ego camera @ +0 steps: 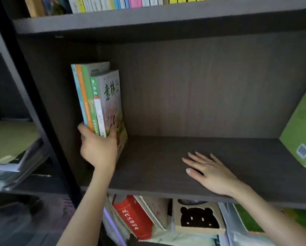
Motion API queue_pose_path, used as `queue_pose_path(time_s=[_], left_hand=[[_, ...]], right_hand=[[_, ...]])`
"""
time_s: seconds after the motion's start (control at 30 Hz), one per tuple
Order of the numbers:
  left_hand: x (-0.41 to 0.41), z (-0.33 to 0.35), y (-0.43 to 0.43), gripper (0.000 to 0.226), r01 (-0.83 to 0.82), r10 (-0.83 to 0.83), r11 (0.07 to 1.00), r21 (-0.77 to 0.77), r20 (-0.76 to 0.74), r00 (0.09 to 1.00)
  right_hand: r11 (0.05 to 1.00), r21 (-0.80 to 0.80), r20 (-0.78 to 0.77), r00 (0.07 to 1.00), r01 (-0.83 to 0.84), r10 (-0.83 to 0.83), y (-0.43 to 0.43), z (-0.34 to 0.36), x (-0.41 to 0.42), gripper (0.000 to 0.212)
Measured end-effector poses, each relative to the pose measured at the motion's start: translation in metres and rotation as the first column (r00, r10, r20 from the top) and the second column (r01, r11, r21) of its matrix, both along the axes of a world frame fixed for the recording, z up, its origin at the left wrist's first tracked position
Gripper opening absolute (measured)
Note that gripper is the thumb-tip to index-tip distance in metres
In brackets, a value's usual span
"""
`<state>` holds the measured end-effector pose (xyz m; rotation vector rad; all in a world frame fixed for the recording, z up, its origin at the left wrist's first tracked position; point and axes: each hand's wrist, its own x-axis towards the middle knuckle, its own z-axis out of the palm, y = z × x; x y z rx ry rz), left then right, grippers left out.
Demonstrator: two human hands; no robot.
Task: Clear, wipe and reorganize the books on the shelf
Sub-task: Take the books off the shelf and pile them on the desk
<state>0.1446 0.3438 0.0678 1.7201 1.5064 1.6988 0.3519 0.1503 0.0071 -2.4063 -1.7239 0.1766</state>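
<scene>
A small stack of upright books [97, 98] with blue, orange and green spines stands at the left end of the dark shelf board [159, 167]. My left hand [99, 148] grips their lower edge, thumb on the left spine and fingers on the front cover. My right hand [210, 170] lies flat on the board's middle, fingers spread and palm down. A green book [303, 132] leans at the right end of the same shelf, partly cut off by the frame.
A row of colourful book spines [130, 2] fills the shelf above. Below are a red dictionary [136, 221], a box with a black bear face [198, 219] and more books. Stacked papers [12, 148] lie in the left-hand unit.
</scene>
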Motion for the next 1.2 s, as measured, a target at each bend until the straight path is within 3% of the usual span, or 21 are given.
queue_pose_path(time_s=[0.17,0.3,0.37,0.43,0.5,0.57,0.6,0.67,0.77,0.83,0.93,1.0,1.07,1.2], left_hand=[[-0.012,0.007,-0.006,0.056,0.083,-0.083,0.997,-0.005,0.039,0.996],[-0.031,0.011,-0.048,0.055,0.125,-0.124,0.992,-0.017,0.075,0.989],[-0.046,0.013,-0.081,0.055,0.147,-0.147,0.989,0.005,0.105,0.984],[-0.062,0.016,-0.112,0.054,0.185,-0.188,0.982,0.034,0.133,0.973],[-0.080,0.020,-0.148,0.051,0.223,-0.226,0.974,0.040,0.165,0.960],[-0.095,0.023,-0.188,0.047,0.277,-0.278,0.960,0.034,0.210,0.937],[-0.103,0.024,-0.210,0.047,0.296,-0.297,0.954,0.039,0.227,0.928],[-0.116,0.024,-0.255,0.049,0.315,-0.317,0.948,0.046,0.245,0.916],[-0.140,0.020,-0.326,0.048,0.352,-0.334,0.936,-0.005,0.310,0.890],[-0.157,0.012,-0.365,0.048,0.384,-0.342,0.920,-0.081,0.315,0.885],[-0.194,-0.007,-0.414,0.051,0.349,-0.283,0.910,-0.223,0.280,0.917],[-0.222,-0.026,-0.439,0.055,0.264,-0.215,0.922,-0.283,0.192,0.957],[-0.250,-0.042,-0.467,0.058,0.174,-0.136,0.927,-0.332,0.134,0.982],[-0.321,-0.081,-0.526,0.064,0.059,0.051,0.905,-0.422,0.246,0.968]], right_hand=[[1.000,-0.007,0.017,1.000,0.020,-0.019,-0.001,0.003,-0.002,0.082],[0.997,0.066,0.024,0.999,0.043,-0.044,0.000,0.000,-0.001,0.058],[0.989,0.137,0.018,0.998,0.057,-0.060,-0.005,0.005,-0.003,0.059],[0.965,0.240,-0.116,0.990,0.105,-0.079,-0.011,0.011,-0.007,0.068],[0.918,0.364,-0.487,0.872,0.160,0.042,-0.027,0.020,-0.027,0.087],[0.885,0.435,-0.759,0.597,0.168,0.260,-0.044,0.025,-0.059,0.109],[0.879,0.457,-0.803,0.488,0.137,0.341,-0.054,0.026,-0.078,0.116],[0.857,0.512,-0.809,0.369,0.061,0.457,-0.074,0.027,-0.108,0.117],[0.828,0.551,-0.828,0.196,0.105,0.525,-0.113,0.027,-0.135,0.088],[0.832,0.545,-0.838,0.087,0.105,0.539,-0.140,0.018,-0.145,0.083],[0.862,0.506,-0.863,0.003,-0.012,0.506,-0.179,-0.017,-0.180,0.094],[0.902,0.430,-0.902,-0.072,-0.045,0.426,-0.201,-0.047,-0.210,0.087],[0.929,0.353,-0.932,-0.125,-0.113,0.339,-0.219,-0.074,-0.240,0.101],[0.884,0.309,-0.951,-0.135,-0.351,0.279,-0.246,-0.103,-0.308,0.121]])
